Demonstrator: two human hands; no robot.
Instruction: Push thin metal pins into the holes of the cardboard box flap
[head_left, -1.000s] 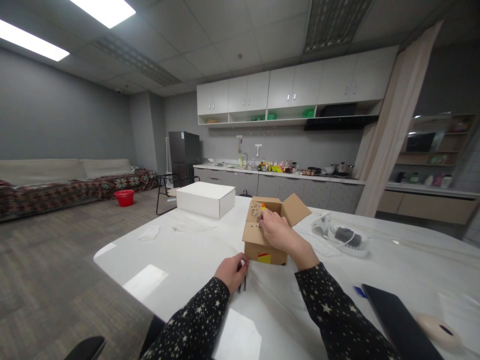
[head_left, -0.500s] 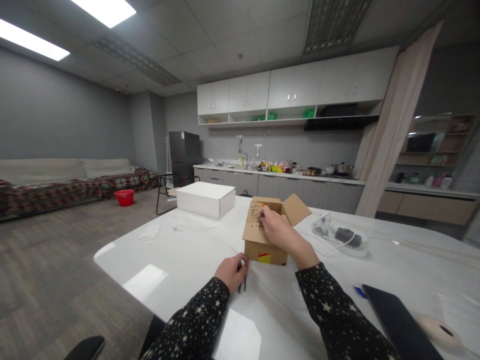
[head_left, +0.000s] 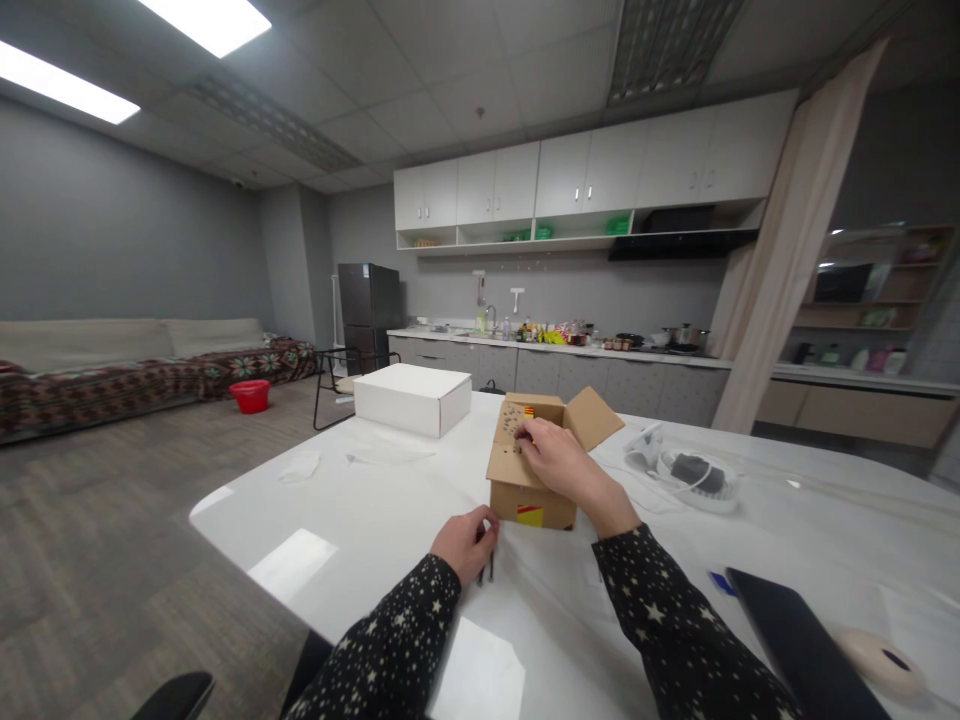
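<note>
Right grip (head_left: 561, 462) partly covers the cardboard box (head_left: 506, 500) — anything pinched there is hidden.

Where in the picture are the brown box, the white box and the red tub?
Brown box (head_left: 517, 496): head view, front side.
White box (head_left: 405, 406): head view, front side.
Red tub (head_left: 251, 398): head view, outer wall.

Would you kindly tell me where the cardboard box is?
In the head view, the cardboard box stands on the table, right of centre, beneath the right hand and right of the white box.

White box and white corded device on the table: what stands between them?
Head view: the open cardboard box stands there, with the right hand at its top.
</note>
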